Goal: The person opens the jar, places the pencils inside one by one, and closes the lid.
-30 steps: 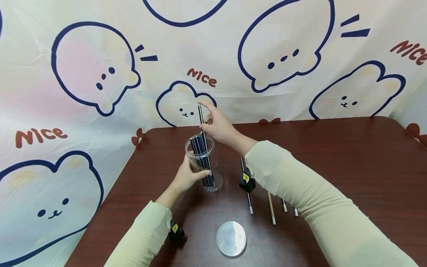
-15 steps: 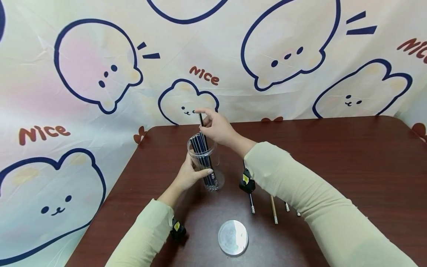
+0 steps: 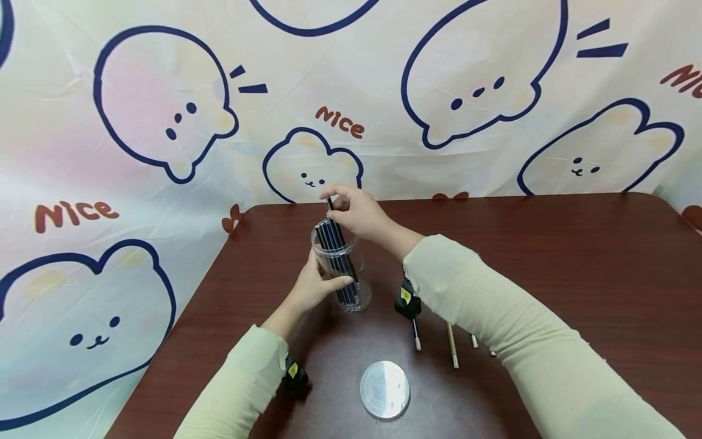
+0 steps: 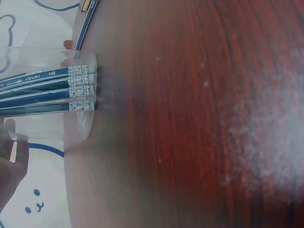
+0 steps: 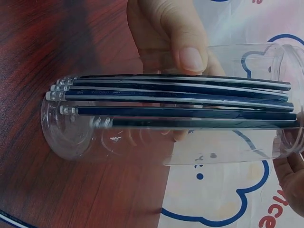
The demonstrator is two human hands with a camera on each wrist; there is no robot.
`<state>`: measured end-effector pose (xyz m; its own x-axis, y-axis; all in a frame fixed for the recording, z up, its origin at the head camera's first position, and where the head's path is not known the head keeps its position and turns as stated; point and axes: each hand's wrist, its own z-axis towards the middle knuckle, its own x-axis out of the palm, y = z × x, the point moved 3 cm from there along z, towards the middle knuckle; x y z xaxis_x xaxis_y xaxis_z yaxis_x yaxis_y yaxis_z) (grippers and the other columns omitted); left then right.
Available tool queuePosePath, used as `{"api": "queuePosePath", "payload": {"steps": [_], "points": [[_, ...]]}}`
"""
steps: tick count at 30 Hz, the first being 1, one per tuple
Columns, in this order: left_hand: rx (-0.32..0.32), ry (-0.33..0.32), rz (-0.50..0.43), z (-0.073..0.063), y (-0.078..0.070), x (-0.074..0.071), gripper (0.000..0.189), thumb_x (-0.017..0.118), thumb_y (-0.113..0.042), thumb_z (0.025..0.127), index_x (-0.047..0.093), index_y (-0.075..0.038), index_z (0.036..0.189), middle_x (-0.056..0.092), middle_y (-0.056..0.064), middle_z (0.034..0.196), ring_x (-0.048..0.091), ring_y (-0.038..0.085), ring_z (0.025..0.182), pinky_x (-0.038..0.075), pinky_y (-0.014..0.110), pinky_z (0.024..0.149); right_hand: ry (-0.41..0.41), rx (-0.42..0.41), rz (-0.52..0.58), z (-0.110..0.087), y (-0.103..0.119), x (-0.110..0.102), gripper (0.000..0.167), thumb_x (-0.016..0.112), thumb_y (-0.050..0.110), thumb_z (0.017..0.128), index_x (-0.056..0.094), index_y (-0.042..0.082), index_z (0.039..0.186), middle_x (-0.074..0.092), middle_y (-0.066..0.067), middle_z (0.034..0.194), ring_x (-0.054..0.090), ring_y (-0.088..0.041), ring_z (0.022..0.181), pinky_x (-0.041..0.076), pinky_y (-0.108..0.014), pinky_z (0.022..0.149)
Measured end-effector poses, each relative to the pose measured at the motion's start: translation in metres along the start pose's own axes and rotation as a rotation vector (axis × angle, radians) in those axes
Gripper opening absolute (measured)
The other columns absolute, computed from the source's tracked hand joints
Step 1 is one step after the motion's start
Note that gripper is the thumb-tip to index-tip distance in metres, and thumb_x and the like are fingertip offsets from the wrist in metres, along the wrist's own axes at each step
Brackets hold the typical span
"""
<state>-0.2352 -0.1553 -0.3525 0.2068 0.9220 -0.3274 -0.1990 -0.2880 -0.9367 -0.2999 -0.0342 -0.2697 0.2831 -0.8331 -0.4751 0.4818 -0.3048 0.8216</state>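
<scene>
My left hand (image 3: 309, 286) grips a clear plastic jar (image 5: 199, 145) from the side, its thumb across the front wall. Inside the jar several dark striped pencils (image 5: 180, 95) lean together, eraser ends down, as the left wrist view also shows. Above the jar's mouth, my right hand (image 3: 359, 213) pinches the upper end of one more dark pencil (image 3: 329, 204). Most of that pencil is down inside the jar. The right wrist view has its eraser end (image 5: 101, 122) a little short of the jar's bottom; the right fingertips (image 5: 289, 175) are at the rim.
A round clear lid (image 3: 385, 390) lies on the brown table (image 3: 548, 244) near the front. Right of it lie a dark pencil (image 3: 417, 335), a yellow pencil (image 3: 452, 344) and others partly under the right sleeve (image 3: 482, 299). A cartoon-printed cloth (image 3: 439, 171) hangs behind.
My right hand has moved down, lowering its pencil deeper into the jar, and the index finger has bent toward the pencil's top. The left hand keeps its hold on the jar.
</scene>
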Motion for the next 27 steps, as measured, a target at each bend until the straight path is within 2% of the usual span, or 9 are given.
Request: {"api": "queuePosePath", "payload": {"steps": [11, 21, 27], "points": [[-0.011, 0.01, -0.001, -0.0009, -0.0007, -0.0008, 0.082, 0.063, -0.005, 0.075, 0.006, -0.009, 0.135, 0.033, 0.017, 0.127, 0.037, 0.028, 0.112, 0.028, 0.043, 0.093, 0.013, 0.021, 0.051, 0.0005, -0.0014, 0.0037, 0.017, 0.057, 0.006, 0.082, 0.06, 0.009, 0.099, 0.063, -0.003, 0.084, 0.055, -0.012, 0.079, 0.043, -0.025, 0.067], [-0.012, -0.021, 0.018, 0.0001, -0.001, 0.0, 0.083, 0.066, -0.004, 0.073, 0.01, -0.009, 0.134, 0.037, 0.018, 0.125, 0.039, 0.027, 0.11, 0.029, 0.041, 0.092, -0.004, 0.021, 0.067, 0.0009, 0.0003, 0.0001, 0.006, 0.058, 0.006, 0.082, 0.058, 0.007, 0.087, 0.058, -0.003, 0.079, 0.051, -0.015, 0.073, 0.042, -0.025, 0.065], [0.001, -0.036, 0.015, -0.0002, -0.0004, 0.0006, 0.082, 0.066, -0.002, 0.072, 0.012, -0.008, 0.133, 0.04, 0.019, 0.122, 0.041, 0.026, 0.109, 0.03, 0.04, 0.091, 0.015, 0.009, -0.003, 0.0012, 0.0013, -0.0023, 0.002, 0.059, 0.005, 0.08, 0.059, 0.007, 0.08, 0.058, -0.003, 0.076, 0.051, -0.015, 0.071, 0.041, -0.025, 0.065]]}}
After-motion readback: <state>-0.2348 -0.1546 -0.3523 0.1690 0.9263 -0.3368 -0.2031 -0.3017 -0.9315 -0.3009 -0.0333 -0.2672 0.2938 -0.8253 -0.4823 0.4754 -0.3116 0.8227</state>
